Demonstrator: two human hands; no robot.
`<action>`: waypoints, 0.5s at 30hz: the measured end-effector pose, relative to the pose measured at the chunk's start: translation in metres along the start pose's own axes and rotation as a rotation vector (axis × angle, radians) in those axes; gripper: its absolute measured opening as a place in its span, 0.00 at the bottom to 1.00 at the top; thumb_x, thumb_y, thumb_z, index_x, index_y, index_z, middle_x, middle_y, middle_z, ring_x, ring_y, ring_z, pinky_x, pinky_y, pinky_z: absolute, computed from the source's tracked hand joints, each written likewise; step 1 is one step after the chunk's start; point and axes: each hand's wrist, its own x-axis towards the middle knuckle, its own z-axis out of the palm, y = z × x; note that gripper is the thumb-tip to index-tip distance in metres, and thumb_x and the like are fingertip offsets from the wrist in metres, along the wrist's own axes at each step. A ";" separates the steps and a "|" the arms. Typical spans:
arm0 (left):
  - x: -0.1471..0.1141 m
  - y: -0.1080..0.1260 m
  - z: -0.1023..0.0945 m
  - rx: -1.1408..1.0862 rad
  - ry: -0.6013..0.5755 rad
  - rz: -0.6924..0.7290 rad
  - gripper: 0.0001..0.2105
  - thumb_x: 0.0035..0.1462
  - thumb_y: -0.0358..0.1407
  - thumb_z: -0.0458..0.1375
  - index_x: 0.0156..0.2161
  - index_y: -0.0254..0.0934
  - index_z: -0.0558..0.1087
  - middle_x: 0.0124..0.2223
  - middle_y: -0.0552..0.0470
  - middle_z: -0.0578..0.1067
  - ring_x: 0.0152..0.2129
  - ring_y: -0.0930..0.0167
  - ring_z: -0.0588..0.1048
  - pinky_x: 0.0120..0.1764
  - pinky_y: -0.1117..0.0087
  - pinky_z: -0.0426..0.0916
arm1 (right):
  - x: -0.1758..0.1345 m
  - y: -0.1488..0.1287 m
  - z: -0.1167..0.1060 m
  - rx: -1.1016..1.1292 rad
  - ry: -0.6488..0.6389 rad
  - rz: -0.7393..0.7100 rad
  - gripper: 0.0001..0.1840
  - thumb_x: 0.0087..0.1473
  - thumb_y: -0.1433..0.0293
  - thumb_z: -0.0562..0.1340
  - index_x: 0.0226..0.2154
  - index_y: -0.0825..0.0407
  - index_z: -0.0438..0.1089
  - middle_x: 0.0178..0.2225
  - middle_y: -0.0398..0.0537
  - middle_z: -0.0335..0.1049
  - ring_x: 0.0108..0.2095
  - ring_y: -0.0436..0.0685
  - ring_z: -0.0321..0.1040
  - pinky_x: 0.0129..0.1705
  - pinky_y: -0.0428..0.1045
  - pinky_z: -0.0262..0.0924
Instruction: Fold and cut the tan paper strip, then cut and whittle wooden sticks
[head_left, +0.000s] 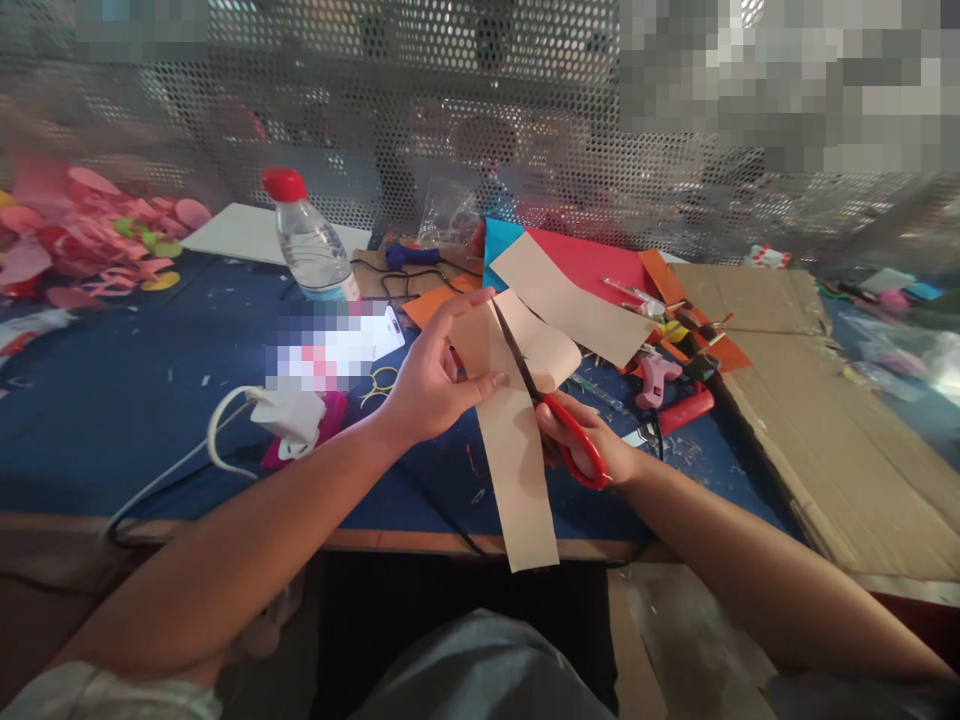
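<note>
My left hand [439,375] grips a long beige paper strip [519,480], thumb across its front and fingers toward its top edge. The strip hangs down past the table's front edge, and a wider part of it curls over at the right. My right hand [589,440] is closed on red-handled scissors [574,440]. Their dark blades point up and left across the paper, near my left fingertips. Whether the blades are parted I cannot make out. Behind the strip lies another beige paper piece [577,300], on top of red paper [577,262].
A water bottle [311,240] with a red cap stands left of centre, behind a lit phone [367,345] and a white charger [289,415]. A pink glue gun [658,378] and a red-handled cutter [686,408] lie at right, beside flat cardboard [847,430]. Pink paper pieces [97,230] pile up far left.
</note>
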 end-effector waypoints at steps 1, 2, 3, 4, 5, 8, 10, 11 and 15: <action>0.000 0.001 0.000 0.015 0.001 -0.004 0.39 0.53 0.40 0.77 0.67 0.46 0.66 0.57 0.45 0.80 0.50 0.56 0.83 0.45 0.57 0.83 | 0.000 0.000 0.000 -0.004 -0.002 0.002 0.34 0.54 0.37 0.71 0.32 0.46 0.60 0.22 0.34 0.59 0.20 0.47 0.55 0.21 0.45 0.52; 0.000 0.002 0.000 0.033 0.004 -0.008 0.39 0.53 0.40 0.77 0.67 0.47 0.66 0.57 0.44 0.80 0.49 0.55 0.84 0.43 0.57 0.84 | 0.000 0.000 0.000 -0.007 -0.002 0.007 0.34 0.54 0.36 0.71 0.32 0.46 0.60 0.22 0.34 0.59 0.20 0.47 0.55 0.21 0.45 0.52; 0.000 0.002 -0.001 0.050 0.006 -0.011 0.40 0.52 0.41 0.77 0.67 0.47 0.66 0.57 0.44 0.80 0.47 0.55 0.84 0.41 0.58 0.84 | 0.000 -0.001 0.000 -0.011 -0.001 0.014 0.34 0.54 0.36 0.71 0.33 0.46 0.60 0.22 0.34 0.59 0.20 0.47 0.55 0.21 0.45 0.53; 0.000 0.003 -0.001 0.064 0.010 -0.013 0.40 0.52 0.41 0.78 0.67 0.47 0.66 0.58 0.44 0.80 0.46 0.55 0.85 0.38 0.59 0.83 | 0.000 -0.001 0.000 -0.012 0.003 0.018 0.35 0.54 0.36 0.71 0.32 0.46 0.60 0.22 0.34 0.59 0.20 0.47 0.55 0.21 0.45 0.53; 0.000 0.003 -0.001 0.074 0.015 -0.014 0.41 0.51 0.41 0.78 0.67 0.47 0.67 0.58 0.44 0.80 0.44 0.55 0.85 0.36 0.60 0.83 | -0.001 -0.002 0.000 -0.013 0.008 0.022 0.35 0.53 0.36 0.71 0.32 0.46 0.60 0.22 0.34 0.60 0.20 0.47 0.56 0.21 0.46 0.54; 0.000 0.003 -0.001 0.072 0.026 -0.004 0.41 0.50 0.42 0.79 0.66 0.47 0.69 0.58 0.44 0.80 0.44 0.55 0.85 0.35 0.59 0.83 | -0.001 -0.003 0.001 -0.026 0.014 0.033 0.35 0.53 0.36 0.70 0.32 0.46 0.60 0.22 0.34 0.61 0.20 0.47 0.57 0.22 0.46 0.55; 0.000 0.003 -0.001 0.061 0.024 -0.009 0.41 0.50 0.43 0.79 0.67 0.48 0.68 0.56 0.44 0.81 0.44 0.54 0.85 0.37 0.57 0.84 | 0.000 -0.002 0.001 -0.024 0.010 0.033 0.35 0.54 0.36 0.70 0.32 0.47 0.60 0.22 0.34 0.62 0.20 0.48 0.58 0.21 0.46 0.55; 0.000 0.002 -0.001 0.058 0.020 -0.016 0.41 0.50 0.43 0.79 0.67 0.48 0.68 0.55 0.45 0.81 0.44 0.54 0.85 0.38 0.56 0.84 | 0.000 -0.001 0.001 -0.017 0.006 0.031 0.35 0.54 0.36 0.70 0.33 0.47 0.60 0.22 0.34 0.62 0.19 0.47 0.58 0.21 0.45 0.55; 0.000 0.002 0.000 0.040 0.023 -0.033 0.41 0.51 0.43 0.78 0.67 0.49 0.67 0.54 0.45 0.82 0.45 0.53 0.85 0.39 0.55 0.85 | 0.001 0.003 -0.001 0.024 -0.004 0.016 0.34 0.54 0.37 0.71 0.34 0.47 0.61 0.22 0.33 0.62 0.18 0.46 0.57 0.20 0.44 0.53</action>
